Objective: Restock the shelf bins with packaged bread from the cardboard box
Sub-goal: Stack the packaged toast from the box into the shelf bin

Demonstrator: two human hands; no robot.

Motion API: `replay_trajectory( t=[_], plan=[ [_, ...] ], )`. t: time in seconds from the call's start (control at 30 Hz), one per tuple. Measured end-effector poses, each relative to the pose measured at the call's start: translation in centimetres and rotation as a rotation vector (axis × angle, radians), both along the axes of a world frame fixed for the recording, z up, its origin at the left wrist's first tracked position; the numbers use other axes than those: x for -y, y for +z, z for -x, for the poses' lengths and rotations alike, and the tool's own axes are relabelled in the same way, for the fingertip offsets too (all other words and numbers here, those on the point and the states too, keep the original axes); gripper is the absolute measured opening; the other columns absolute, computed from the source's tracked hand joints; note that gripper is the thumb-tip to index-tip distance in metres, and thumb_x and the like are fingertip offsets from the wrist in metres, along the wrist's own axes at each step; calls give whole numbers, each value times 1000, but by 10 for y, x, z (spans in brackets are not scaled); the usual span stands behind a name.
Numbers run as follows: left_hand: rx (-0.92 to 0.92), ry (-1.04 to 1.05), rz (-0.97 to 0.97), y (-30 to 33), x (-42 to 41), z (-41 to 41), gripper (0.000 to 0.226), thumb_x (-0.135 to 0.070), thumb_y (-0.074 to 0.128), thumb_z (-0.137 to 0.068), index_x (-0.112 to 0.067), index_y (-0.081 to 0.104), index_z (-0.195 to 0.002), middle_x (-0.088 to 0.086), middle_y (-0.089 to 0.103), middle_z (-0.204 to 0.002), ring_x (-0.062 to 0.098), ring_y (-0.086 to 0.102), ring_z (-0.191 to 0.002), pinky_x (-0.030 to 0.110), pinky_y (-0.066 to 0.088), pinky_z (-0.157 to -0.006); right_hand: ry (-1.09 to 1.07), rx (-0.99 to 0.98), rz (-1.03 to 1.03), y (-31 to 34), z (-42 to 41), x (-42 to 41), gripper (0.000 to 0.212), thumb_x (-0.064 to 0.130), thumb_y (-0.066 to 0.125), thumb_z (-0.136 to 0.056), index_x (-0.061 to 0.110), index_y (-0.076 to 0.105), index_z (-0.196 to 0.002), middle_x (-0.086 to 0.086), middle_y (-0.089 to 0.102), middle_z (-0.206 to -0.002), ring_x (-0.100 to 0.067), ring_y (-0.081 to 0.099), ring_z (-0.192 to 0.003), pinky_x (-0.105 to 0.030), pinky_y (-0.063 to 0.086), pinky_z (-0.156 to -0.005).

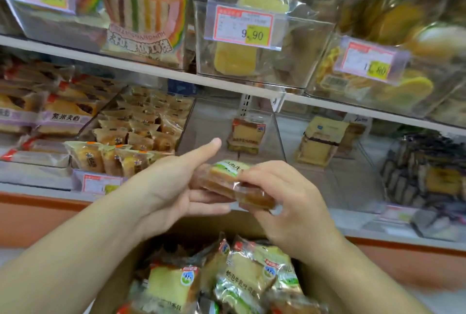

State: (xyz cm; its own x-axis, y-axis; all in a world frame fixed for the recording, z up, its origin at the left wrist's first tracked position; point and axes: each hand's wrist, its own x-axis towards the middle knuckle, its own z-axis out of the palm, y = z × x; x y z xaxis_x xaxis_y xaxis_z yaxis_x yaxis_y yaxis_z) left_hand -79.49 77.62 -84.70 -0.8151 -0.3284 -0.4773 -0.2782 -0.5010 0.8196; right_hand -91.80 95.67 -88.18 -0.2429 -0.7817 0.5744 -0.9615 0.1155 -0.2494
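Above the cardboard box: both hands meet over its open top, in front of the lower shelf.

Right hand: fingers curled round one bread packet, pinching its near end.

Left hand: fingers straight, thumb raised, palm laid against the packet's far side; it supports and does not grasp.

Task item: the packet is held in the air just above the box, level with the front of the clear bin behind it.

Target bin: nearly bare, one matching packet upright at its back wall. I judge this to be the destination.

Stock remaining: several more packets lie loose in the box.

Risk, drop: the wrapper looks slick and only one hand grips it; a slip would send the packet back into the box or onto the shelf edge.

Risk, crushing: soft bread held by its end may dent if squeezed harder.

Risk, misplacement: the neighbouring bin of small cakes, beside the clear bin, is full; a careless reach could land there.

Risk, snag: the clear bin's front lip could catch the packet on entry.
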Motion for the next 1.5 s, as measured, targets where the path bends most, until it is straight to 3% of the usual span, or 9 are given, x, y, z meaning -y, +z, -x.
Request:
replay_trajectory(
  t=[0.1, 0.23, 0.43, 0.57, 0.77, 0.97, 1.03, 1.27, 1.5],
  plan=[
    [-31, 43, 33, -9, -6, -1, 29, -11, 72, -91, 7, 72, -114, 26, 77, -99, 34, 78, -92, 46, 65, -73, 64, -33, -150, 4, 6, -12, 54, 17, 86, -82, 23, 69, -133, 12, 64, -133, -16, 55, -133, -42, 45, -108],
    [-115, 103, 151, -11, -2, -3, 24, 0, 69, -92, -3, 70, -116, 16, 79, -104, 30, 78, -98, 39, 66, -75, -31, 390, -158, 11, 16, -30, 80, 9, 75, -81, 39, 47, -150, 24, 44, -152, -6, 33, -151, -28, 31, -122],
    [-250, -89, 360, -19, -8, -6, 49, 11, 68, -89, -17, 65, -129, 8, 77, -117, 31, 76, -103, 36, 64, -78, -229, 1139, 102, 7, 25, -25, 77, 32, 84, -90, 50, 40, -150, 12, 65, -135, -15, 75, -94, -43, 63, -85],
    [-199, -126, 758, -30, -2, -1, 51, 6, 77, -87, -21, 66, -128, -5, 76, -121, 18, 72, -114, 41, 60, -96, -220, 912, 32, 4, 24, -26, 59, 23, 86, -87, 52, 60, -131, 10, 72, -125, -13, 74, -95, -30, 61, -65],
    [-195, -189, 1226, -27, 16, 3, 56, -21, 82, -86, -45, 60, -132, -31, 66, -124, -10, 59, -118, 28, 51, -105, -233, 759, 20, 5, 27, -7, 39, 24, 89, -83, 39, 70, -114, 18, 75, -106, -8, 74, -97, -41, 64, -78],
    [95, -135, 1717, -33, 73, 20, 71, -46, 65, -96, -29, 36, -158, -6, 47, -157, 14, 44, -142, 33, 33, -118, -293, 664, 64, 2, 67, 57, 38, 25, 86, -87, 41, 64, -115, 21, 73, -105, 2, 69, -96, -16, 56, -80],
    [183, -180, 1778, -47, 87, 25, 72, -48, 60, -98, -28, 31, -160, -3, 40, -163, 19, 35, -150, 40, 23, -124, -310, 629, 19, -3, 83, 90, 40, 22, 86, -87, 41, 62, -113, 23, 70, -106, 4, 66, -96, -4, 45, -79],
    [191, -230, 1896, -74, 104, 25, 72, -39, 71, -84, -24, 49, -151, -4, 50, -157, 19, 45, -145, 51, 30, -120, -302, 465, -54, -37, 140, 171, 32, 19, 83, -90, 29, 64, -114, 13, 67, -114, -8, 63, -106, -29, 52, -97],
    [126, -189, 1865, -77, 107, 25, 71, -35, 65, -87, -27, 44, -154, -9, 44, -160, 15, 38, -149, 49, 24, -123, -269, -1, -148, -62, 171, 201, 22, 28, 81, -89, 27, 67, -107, 11, 62, -103, -20, 58, -106, -35, 43, -85]
  ],
)
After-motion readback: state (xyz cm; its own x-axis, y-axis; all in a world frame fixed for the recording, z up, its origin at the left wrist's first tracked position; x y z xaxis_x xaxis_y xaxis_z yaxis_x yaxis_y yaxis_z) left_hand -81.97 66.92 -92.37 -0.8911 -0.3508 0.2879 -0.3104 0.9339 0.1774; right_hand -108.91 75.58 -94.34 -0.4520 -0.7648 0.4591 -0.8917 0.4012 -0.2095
